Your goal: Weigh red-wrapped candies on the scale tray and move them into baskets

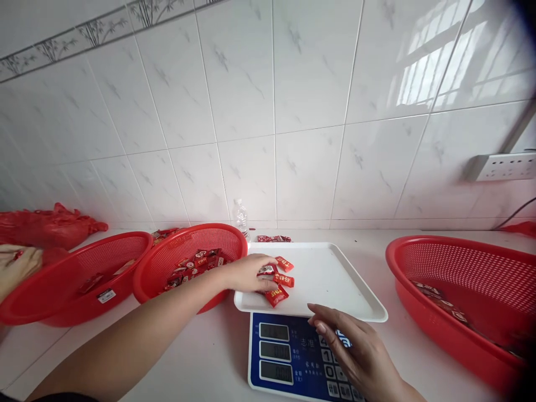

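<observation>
We are holding our left hand [250, 272] palm down, fingers spread over red packets [276, 297] at left on the white tray [330, 276]; we cannot tell whether it is gripping any; we are hovering our right hand [364, 349], fingers loosely extended, thumb close, over the blue scale [307, 357].

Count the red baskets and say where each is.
3: the first basket at far left, the second basket beside it, left of the white tray, and the third basket at far right.
</observation>
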{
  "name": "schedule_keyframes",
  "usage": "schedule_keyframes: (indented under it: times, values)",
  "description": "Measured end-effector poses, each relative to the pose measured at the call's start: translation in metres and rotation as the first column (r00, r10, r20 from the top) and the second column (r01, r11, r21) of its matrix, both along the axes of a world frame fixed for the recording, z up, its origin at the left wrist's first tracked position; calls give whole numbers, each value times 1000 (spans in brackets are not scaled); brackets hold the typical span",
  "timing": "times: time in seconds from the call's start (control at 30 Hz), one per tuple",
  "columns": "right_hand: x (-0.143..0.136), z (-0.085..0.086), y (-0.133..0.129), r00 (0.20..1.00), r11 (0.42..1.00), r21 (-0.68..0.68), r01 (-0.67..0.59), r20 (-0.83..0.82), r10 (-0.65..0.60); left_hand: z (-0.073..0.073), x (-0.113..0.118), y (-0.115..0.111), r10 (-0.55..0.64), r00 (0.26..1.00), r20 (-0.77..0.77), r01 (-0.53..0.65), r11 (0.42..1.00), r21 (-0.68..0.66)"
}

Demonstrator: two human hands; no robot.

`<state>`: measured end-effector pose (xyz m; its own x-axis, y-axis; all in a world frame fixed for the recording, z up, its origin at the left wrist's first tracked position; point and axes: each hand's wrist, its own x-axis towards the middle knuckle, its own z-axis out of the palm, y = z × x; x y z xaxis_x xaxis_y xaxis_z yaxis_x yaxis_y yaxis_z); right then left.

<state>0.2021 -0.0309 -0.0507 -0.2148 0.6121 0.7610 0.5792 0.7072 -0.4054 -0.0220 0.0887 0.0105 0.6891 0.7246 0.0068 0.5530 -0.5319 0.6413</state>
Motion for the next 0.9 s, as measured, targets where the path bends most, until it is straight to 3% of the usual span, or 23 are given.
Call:
schedule_keyframes:
  times: [0.07,0.23,0.43,0.53,0.63,0.7,0.77,0.83,0.9]
  values:
    - [-1,1,0,1000,1000,5,-1,-1,1,-9,2,-8,-38,996,-78,38,999,6]
    - [-2,1,1,1000,1000,16,13,-2,-13,-26,19,-12,12,988,-151,-3,998,59]
    - [0,-1,1,1000,1000,11,3,1,-3,-26,43,0,-23,975,-219,31,999,31]
    - [1,-2,1,1000,1000,3,2,2,-2,-20,38,7,-5,997,-72,9,999,50]
    - [2,-3,1,1000,1000,22,7,-9,-7,-10,10,22,146,973,178,-169,978,120]
    - [3,-4,1,1000,999,33,0,-13,1,-4,-23,34,371,909,190,-397,910,124]
    - [3,-5,0,1000,999,33,-21,-2,21,-2,-59,41,554,832,-31,-551,831,81]
    - [3,-5,0,999,999,31,-32,17,31,-5,-92,41,551,812,-192,-558,829,21]
    - [3,-5,1,999,999,44,-24,32,23,-12,-116,36,458,792,-404,-485,874,41]
